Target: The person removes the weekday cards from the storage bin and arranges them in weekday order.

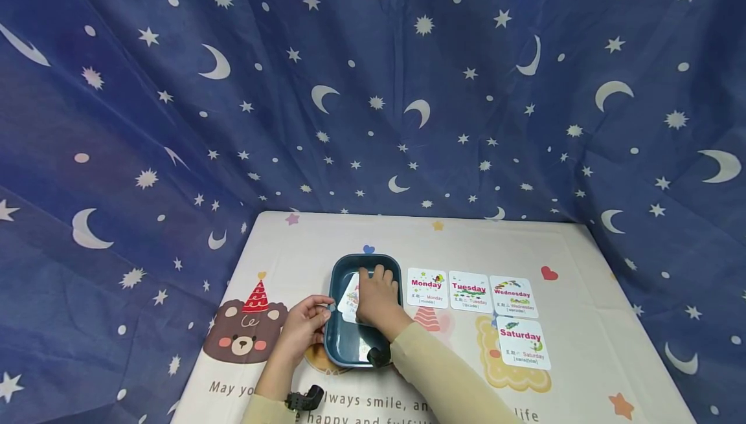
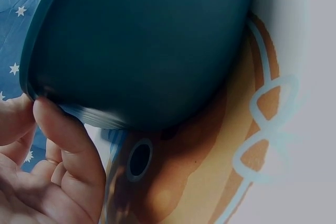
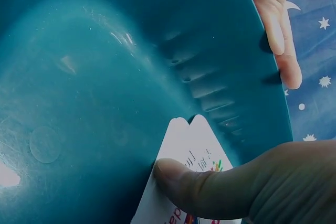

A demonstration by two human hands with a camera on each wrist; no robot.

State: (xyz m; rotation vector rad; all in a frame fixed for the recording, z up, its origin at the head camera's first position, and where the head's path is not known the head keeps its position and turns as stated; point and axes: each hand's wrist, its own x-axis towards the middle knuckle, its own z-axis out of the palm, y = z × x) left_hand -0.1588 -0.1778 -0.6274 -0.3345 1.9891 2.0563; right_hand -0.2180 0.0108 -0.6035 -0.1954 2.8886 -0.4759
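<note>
A dark teal rectangular tray (image 1: 344,349) rests on the table, in front of the person. At its left side, the left hand (image 1: 305,323) grips the rim between thumb and fingers; the left wrist view shows this thumb (image 2: 68,135) against the tray wall. Inside the tray, the right hand (image 1: 379,298) holds white printed word cards (image 1: 351,298). From the right wrist view, its thumb (image 3: 210,187) lies across the card faces, and two overlapping card corners show. The hand hides most of their print, and the other fingertips are out of sight there.
Right of the tray lie a Monday card (image 1: 427,288), a Tuesday card (image 1: 469,292) and a Wednesday card (image 1: 514,297) in a row. A Saturday card (image 1: 523,344) lies just below Wednesday. The printed tablecloth (image 1: 583,320) meets a blue star-patterned curtain (image 1: 373,152) behind.
</note>
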